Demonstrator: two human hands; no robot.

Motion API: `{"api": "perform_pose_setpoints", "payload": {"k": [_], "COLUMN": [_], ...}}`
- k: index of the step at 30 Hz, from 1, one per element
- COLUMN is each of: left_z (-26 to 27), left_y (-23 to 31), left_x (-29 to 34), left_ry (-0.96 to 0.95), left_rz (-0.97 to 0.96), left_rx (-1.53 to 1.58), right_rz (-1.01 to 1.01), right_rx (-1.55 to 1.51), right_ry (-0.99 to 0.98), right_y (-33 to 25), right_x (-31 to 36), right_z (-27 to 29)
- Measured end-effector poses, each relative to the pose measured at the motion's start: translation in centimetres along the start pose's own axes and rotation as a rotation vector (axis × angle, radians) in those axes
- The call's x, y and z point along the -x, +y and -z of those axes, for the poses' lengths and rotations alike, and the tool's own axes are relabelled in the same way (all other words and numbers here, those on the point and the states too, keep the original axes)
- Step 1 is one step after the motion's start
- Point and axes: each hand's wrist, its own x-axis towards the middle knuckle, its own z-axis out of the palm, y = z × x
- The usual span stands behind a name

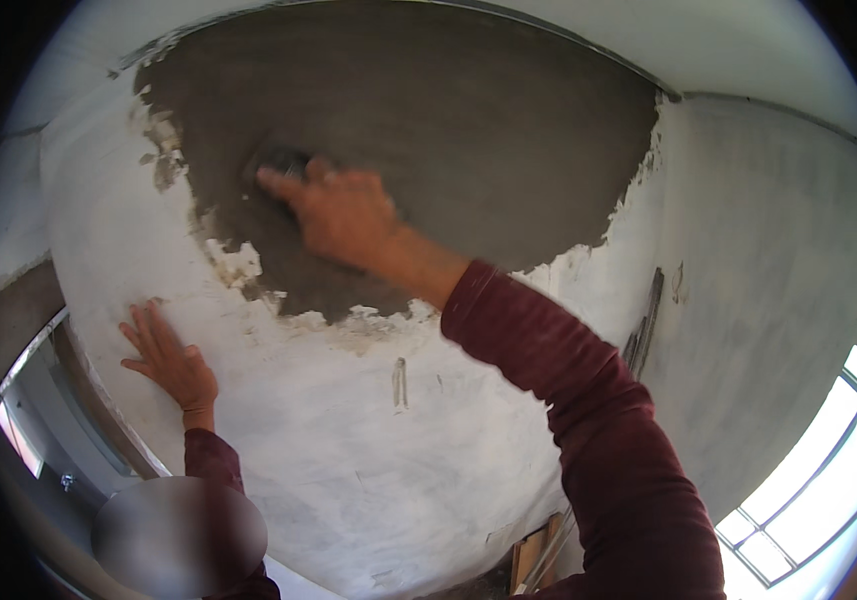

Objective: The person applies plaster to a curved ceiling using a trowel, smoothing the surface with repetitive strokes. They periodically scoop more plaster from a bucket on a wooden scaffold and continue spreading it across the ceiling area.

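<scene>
A broad patch of wet-looking grey plaster covers the upper wall, ragged along its lower and side edges. My right hand reaches up over its left part, closed round a dark trowel that lies against the plaster. Motion blurs the trowel, and my fingers partly hide it. Lower on the left, my left hand rests flat with spread fingers on the bare white wall, holding nothing. Both arms are in dark red sleeves.
Above the plaster runs the ceiling edge. A barred window is at the lower right, a doorway at the lower left. Long thin strips lean in the right corner; boards stand below. A blurred oval covers the lower left.
</scene>
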Motion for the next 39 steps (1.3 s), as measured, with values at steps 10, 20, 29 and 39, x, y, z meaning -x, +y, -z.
{"api": "perform_pose_setpoints", "payload": {"k": [10, 20, 29, 39], "left_z": [0.1, -2.3, -2.0, -1.8], "left_y": [3.9, 16.3, 16.2, 16.4], "left_x": [-2.0, -3.4, -3.3, -3.5], "left_ry": [0.008, 0.002, -0.016, -0.026], "left_rz": [0.004, -0.169, -0.213, -0.193], "left_rx": [0.066, 0.232, 0.132, 0.173], "right_rz": [-0.512, -1.074, -0.331, -0.378], "right_rx": [0.304, 0.316, 0.122, 0.219], "right_ry": [0.118, 0.305, 0.104, 0.112], "right_y": [25.0, 46.9, 24.3, 26.7], "right_x": [5.0, 18.4, 10.4, 11.3], "right_z": [10.4, 14.4, 8.2, 9.2]}}
